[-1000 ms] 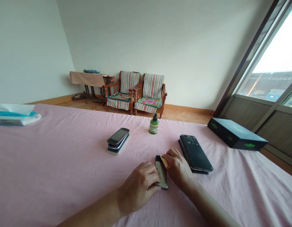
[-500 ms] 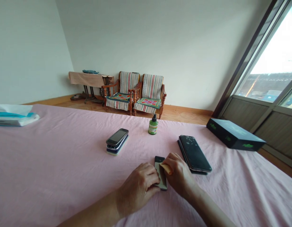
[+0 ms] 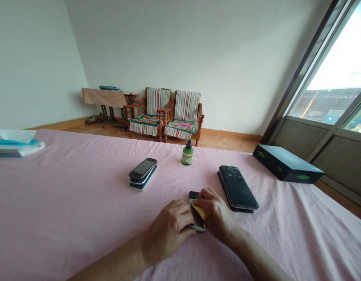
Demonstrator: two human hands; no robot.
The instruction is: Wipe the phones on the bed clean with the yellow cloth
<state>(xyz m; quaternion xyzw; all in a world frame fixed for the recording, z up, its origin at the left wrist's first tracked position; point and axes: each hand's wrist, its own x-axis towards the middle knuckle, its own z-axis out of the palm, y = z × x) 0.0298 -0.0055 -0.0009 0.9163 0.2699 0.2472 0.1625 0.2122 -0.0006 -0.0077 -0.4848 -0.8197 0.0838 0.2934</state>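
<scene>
A small mobile phone (image 3: 199, 224) lies on the pink bed sheet in front of me. My left hand (image 3: 171, 226) grips its left edge, fingers curled over the side. My right hand (image 3: 215, 214) is closed on a folded yellow cloth (image 3: 199, 210), which is pressed to the phone's face and covers part of it. Left of my hands is a stack of several phones (image 3: 143, 168), slightly uneven. To the right, a large black phone (image 3: 238, 187) with pale spots near its top rests on other dark devices. A green spray bottle (image 3: 187, 154) with a black top stands upright beyond my hands.
A black box (image 3: 288, 164) with green lettering sits at the right. A tissue pack (image 3: 19, 147) lies at the far left. Beyond the sheet's far edge stand two wooden chairs (image 3: 183, 105) and a cloth-covered table (image 3: 106, 97). A window (image 3: 329, 97) is at right.
My right hand and the yellow cloth have shifted slightly left across the phone. My left hand keeps its grip. The whole view has moved a little.
</scene>
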